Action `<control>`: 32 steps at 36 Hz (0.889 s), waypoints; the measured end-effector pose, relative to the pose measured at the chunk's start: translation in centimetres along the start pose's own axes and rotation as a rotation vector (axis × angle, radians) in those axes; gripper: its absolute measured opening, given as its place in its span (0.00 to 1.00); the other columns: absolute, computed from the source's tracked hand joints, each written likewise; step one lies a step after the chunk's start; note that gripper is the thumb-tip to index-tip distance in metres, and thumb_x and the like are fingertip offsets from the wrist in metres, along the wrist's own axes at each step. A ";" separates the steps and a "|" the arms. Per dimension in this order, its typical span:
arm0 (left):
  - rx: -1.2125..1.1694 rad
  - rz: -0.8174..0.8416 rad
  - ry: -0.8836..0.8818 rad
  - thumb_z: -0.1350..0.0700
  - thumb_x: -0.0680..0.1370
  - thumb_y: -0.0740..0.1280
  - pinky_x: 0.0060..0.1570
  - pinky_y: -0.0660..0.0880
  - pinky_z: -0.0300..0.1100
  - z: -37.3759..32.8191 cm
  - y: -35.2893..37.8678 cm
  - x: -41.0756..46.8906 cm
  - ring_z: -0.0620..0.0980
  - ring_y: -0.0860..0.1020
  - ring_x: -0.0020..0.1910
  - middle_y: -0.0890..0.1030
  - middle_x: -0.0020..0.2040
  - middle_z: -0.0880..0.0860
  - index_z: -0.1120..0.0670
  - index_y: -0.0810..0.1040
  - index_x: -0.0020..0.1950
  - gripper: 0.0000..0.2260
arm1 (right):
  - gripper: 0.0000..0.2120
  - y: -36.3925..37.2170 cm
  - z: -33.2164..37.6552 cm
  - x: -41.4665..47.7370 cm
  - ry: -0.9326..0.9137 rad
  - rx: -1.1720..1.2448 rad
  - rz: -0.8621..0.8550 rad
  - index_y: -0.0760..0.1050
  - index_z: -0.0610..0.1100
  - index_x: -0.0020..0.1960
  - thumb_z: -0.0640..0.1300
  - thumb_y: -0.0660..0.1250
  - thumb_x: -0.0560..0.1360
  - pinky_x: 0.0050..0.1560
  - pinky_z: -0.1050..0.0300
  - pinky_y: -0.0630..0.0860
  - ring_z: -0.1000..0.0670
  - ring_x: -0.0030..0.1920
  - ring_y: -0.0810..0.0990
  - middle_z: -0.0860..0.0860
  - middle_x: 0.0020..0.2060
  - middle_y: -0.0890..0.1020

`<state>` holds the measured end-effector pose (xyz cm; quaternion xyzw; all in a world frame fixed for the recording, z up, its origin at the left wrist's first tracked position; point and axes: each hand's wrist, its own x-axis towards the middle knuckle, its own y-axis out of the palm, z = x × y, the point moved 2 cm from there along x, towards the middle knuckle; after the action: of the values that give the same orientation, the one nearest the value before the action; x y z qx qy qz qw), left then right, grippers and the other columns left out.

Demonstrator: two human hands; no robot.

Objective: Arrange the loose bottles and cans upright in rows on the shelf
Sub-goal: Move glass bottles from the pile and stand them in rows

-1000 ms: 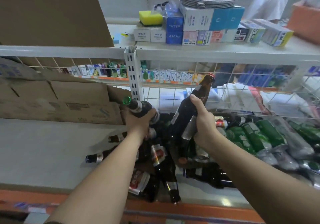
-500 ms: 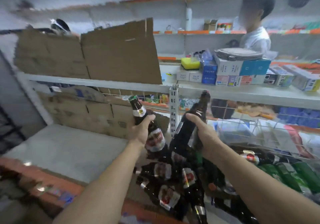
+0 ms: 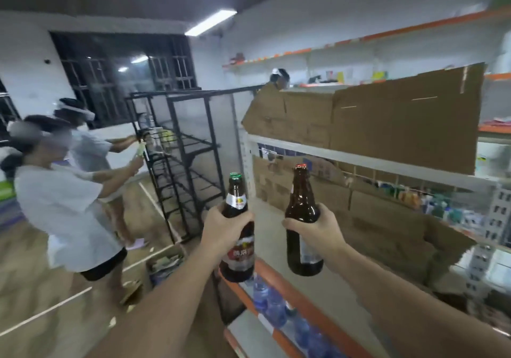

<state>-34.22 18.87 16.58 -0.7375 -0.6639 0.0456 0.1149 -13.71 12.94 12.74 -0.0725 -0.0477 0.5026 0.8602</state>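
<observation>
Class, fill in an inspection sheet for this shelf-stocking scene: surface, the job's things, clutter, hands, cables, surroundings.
Surface: pale shelf board with orange front edge, bare at the near end.
Job's things: green-capped bottle and red-capped bottle, both upright, held off the shelf.
Clutter: flattened cardboard against the shelf backs.
Hands: left hand in a grip on the green-capped bottle; right hand on the red-capped one.
Cables: nothing seen.
Surroundings: black wire rack; two people in white shirts at it; water bottles below.

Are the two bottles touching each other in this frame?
Apart. The head view shows a strip of shelf between the green-capped bottle in the left hand and the red-capped bottle in the right hand.
</observation>
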 end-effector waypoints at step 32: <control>-0.010 0.126 -0.042 0.55 0.71 0.78 0.56 0.80 0.55 9.2 -1.3 44.6 0.54 0.83 0.51 0.85 0.48 0.52 0.51 0.81 0.56 0.15 | 0.30 20.9 -2.7 39.8 0.091 -0.048 -0.042 0.75 0.45 0.64 0.46 0.83 0.67 0.56 0.50 0.70 0.47 0.58 0.78 0.54 0.54 0.80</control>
<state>-32.39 64.18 11.72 -0.7773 -0.6187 0.0649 0.0944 -11.74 57.53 6.88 -0.1148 -0.0219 0.4794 0.8698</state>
